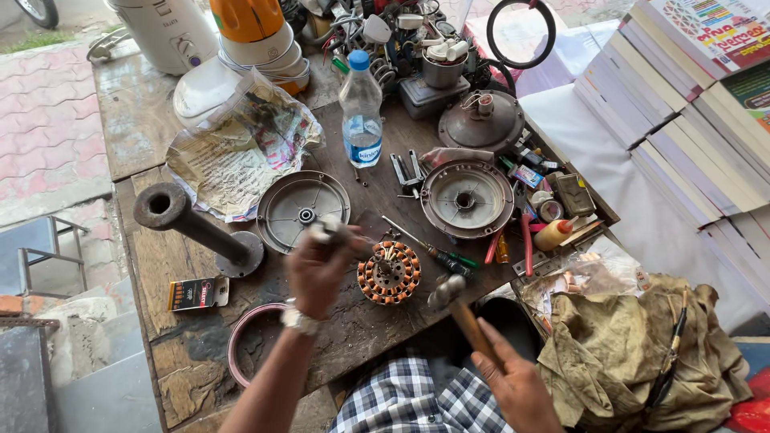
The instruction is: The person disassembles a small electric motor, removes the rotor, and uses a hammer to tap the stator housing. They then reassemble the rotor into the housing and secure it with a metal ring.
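Observation:
My left hand (317, 273) is closed around a small blurred metal part (330, 232) above the wooden workbench (184, 353), just left of a round motor stator with copper windings (389, 273). My right hand (513, 385) grips the wooden handle of a hammer (457, 309), whose steel head hovers just right of the stator. A round grey motor cover (303, 210) lies beyond my left hand, and a second round housing (467, 199) lies farther right. A wristwatch sits on my left wrist.
A clear water bottle (361, 112) stands at the back. A thick steel pipe on a base (192, 224), crumpled newspaper in plastic (237, 152), screwdrivers (437, 256), pliers, a metal ring (241, 341), an olive cloth (634, 353) and stacked books (690, 104) surround the spot.

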Demonstrator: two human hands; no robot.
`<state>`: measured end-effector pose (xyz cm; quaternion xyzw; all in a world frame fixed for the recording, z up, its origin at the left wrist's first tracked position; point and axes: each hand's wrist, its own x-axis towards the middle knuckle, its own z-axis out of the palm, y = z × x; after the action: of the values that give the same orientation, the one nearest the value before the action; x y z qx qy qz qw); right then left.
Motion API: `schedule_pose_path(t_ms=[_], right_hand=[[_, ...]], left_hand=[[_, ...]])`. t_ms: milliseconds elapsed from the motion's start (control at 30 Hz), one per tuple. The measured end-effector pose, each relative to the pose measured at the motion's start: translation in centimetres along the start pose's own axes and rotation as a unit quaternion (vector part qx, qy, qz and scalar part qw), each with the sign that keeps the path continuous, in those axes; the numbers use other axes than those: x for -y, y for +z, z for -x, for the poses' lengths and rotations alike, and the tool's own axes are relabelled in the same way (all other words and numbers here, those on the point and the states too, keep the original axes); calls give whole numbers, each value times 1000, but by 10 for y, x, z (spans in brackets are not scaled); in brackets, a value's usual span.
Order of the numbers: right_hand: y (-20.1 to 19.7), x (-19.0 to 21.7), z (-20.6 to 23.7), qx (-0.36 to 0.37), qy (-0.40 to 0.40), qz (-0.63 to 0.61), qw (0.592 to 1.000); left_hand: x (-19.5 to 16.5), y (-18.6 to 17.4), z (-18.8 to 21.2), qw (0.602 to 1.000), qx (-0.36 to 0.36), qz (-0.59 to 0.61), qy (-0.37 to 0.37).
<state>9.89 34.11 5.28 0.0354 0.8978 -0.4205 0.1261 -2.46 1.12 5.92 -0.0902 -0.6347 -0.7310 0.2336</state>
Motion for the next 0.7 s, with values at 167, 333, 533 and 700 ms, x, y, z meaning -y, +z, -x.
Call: schedule_pose_path(t_ms=[167,333,533,700], right_hand=[[30,-8,5,53,-68,100,991],[67,14,-8,137,-228,206,942],[88,29,-44,60,-438,284,851],[95,25,-51,-48,-455,261,850]], left_hand=[[-41,-76,2,942,5,-245,-229],[-24,-131,34,694,131,-648,-285],[11,-163,53,628,142,-716,-270],[13,-149,43,640,159,-718,-223]])
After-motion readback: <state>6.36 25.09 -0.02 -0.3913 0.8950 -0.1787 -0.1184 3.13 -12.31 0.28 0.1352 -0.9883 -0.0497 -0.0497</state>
